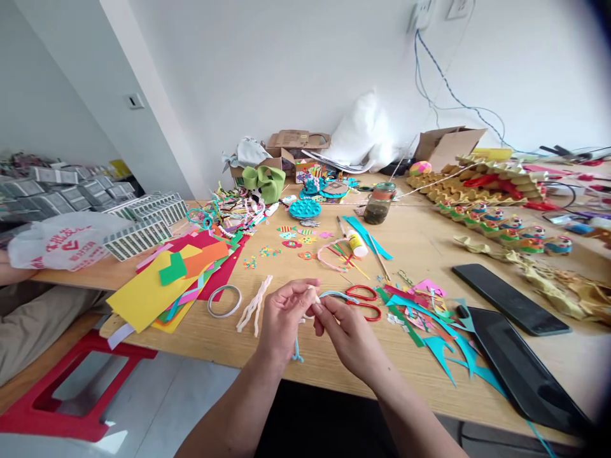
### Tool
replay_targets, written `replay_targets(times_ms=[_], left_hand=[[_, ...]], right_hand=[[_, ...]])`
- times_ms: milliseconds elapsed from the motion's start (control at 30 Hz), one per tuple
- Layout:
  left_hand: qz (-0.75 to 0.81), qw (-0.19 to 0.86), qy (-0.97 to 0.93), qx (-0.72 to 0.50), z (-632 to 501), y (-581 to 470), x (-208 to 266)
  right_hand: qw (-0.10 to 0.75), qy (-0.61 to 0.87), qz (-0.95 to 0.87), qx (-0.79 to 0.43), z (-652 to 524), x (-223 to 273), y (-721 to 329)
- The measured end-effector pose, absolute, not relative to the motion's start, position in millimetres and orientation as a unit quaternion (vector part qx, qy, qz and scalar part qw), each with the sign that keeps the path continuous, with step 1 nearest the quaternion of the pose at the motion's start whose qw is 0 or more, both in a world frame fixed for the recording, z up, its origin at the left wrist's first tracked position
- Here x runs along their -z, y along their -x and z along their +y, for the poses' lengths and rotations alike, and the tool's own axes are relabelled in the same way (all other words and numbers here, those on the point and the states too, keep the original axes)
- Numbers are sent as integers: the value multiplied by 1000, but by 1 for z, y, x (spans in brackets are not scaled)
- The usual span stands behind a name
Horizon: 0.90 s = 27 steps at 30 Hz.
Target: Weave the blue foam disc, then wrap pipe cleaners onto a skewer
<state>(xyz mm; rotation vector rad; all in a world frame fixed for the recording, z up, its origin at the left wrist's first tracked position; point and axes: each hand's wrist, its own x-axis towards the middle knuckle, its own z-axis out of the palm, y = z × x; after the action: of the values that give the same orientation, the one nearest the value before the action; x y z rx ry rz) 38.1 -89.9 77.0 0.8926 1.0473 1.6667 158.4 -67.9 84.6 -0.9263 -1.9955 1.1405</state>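
Note:
My left hand [287, 310] and my right hand [344, 327] meet over the near edge of the table, fingertips pinched together. Between them is a small white bit, with light blue yarn [340, 294] coming out toward the right; a blue end [297, 351] hangs below my left hand. My fingers hide most of what they hold. Pale pink yarn strands [255, 306] lie just left of my left hand, beside a white tape roll [224, 301]. Red-handled scissors [363, 310] rest close to my right hand.
Coloured paper [143, 289] covers the left side, and paper scraps [424, 305] lie at right by two black phones [510, 299]. Behind are paper fish [287, 233], a glue bottle [358, 245], a glass jar [380, 205] and egg cartons [477, 181]. A red stool [71, 388] stands lower left.

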Motion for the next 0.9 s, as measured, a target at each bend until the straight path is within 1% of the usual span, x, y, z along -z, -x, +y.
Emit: replay_targets(times_ms=[200,300,500,667,733,833,900], left_hand=[[382,563,-385,-624,-89,-34,-70],[362,586,-407,-600,-89,-35,-67],[383,578,-380,-612,-88,-38,-65],[376,540,-280,-700,-82,-32,-66],[364,520,-253,-730,-78,-27,-66],[360,517,-235,-740,-76,-23,-65],[370,519,-223,-737,-75,-22,-64]], right_hand=[[338,361,-739,-457,-67,-75,-162],[334,361,-743,-454,-67,-73,-164],[312,359,-754,-453,-65,-72,-163],[257,335,-745,-516,-61,-61,-170],[249,337,-733,-536,-61,-53,-174],[247,338,-714,-561,-63,-45,-178],[227,340,-709,-575,-66,-44,-179]])
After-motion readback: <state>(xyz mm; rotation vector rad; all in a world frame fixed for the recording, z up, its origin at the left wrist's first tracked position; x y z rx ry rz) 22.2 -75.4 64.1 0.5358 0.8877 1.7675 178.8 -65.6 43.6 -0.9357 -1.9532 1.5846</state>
